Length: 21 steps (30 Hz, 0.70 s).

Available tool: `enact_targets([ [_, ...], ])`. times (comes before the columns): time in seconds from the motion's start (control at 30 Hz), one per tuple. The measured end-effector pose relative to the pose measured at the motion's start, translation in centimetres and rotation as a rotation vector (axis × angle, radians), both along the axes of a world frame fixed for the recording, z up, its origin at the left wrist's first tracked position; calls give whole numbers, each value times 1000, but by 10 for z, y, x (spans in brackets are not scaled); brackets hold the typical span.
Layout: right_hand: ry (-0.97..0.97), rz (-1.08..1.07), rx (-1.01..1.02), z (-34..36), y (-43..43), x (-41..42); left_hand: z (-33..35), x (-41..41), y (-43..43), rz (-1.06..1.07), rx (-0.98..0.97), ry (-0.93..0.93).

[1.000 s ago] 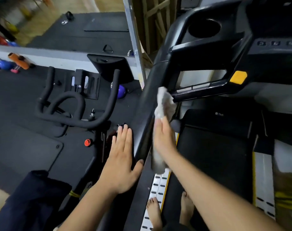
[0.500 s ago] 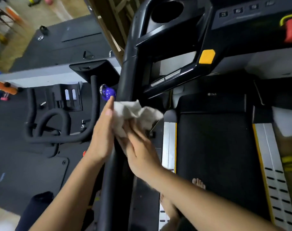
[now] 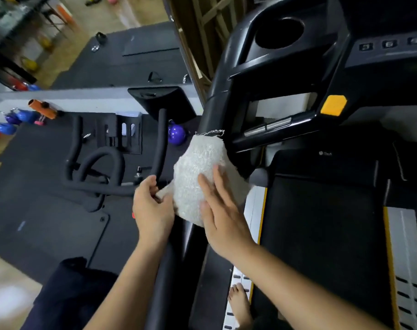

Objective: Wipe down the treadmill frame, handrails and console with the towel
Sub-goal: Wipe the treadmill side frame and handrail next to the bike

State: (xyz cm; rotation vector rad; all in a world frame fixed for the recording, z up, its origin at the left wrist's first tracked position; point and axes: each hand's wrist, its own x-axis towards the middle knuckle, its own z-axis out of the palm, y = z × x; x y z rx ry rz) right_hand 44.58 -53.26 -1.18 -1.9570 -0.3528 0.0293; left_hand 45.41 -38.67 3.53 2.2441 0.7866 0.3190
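pressing white towel (image 3: 200, 177) onto treadmill's left handrail (image 3: 211, 117), just below console (image 3: 381, 51).
pinching towel's lower-left corner with left hand (image 3: 152, 208), fingers curled round fabric; laying right hand (image 3: 221, 220) flat on towel, fingers straight, gripping nothing. draped over the rail near where the crossbar with yellow button (image 3: 333, 105) joins; frayed threads at towel's top edge. standing with bare foot (image 3: 240, 306) on grey side rail (image 3: 253, 210) beside the belt (image 3: 321, 234). left of rail: spin bike handlebars (image 3: 102, 163), purple kettlebell (image 3: 176, 135) on floor mat.
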Motion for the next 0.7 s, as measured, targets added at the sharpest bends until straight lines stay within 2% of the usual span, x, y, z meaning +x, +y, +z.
enact_targets([
  [0.07, -159, 50, -144, 4, 1, 24, 13, 5, -10, -148, 65, -120],
  [0.13, -298, 128, -360, 15, -2, 56, 22, 13, -25, -339, 16, -134],
  [0.23, -428, 364, -793, 40, -4, 97, 22, 12, -42, -462, -54, -34],
  [0.3, -481, 506, -941, 55, -1, 118, 20, 10, -44, -477, -86, 63],
  [0.37, -489, 577, -896, 64, 0, 129, 13, 2, -39, -534, 11, 66],
  [0.43, -449, 548, -717, 62, -10, 124, 6, -9, -34, -548, 121, 111],
  [0.5, -497, 513, -588, 52, -29, 108, 7, -20, -35, -489, 184, 187],
  [0.57, -568, 540, -629, 42, -45, 97, 13, -19, -35, -436, 232, 281],
  [0.63, -566, 581, -649, 44, -46, 105, 15, -3, -26, -429, 185, 307],
  [0.7, -545, 610, -675, 53, -35, 126, 10, 21, -11, -499, -13, 222],
])
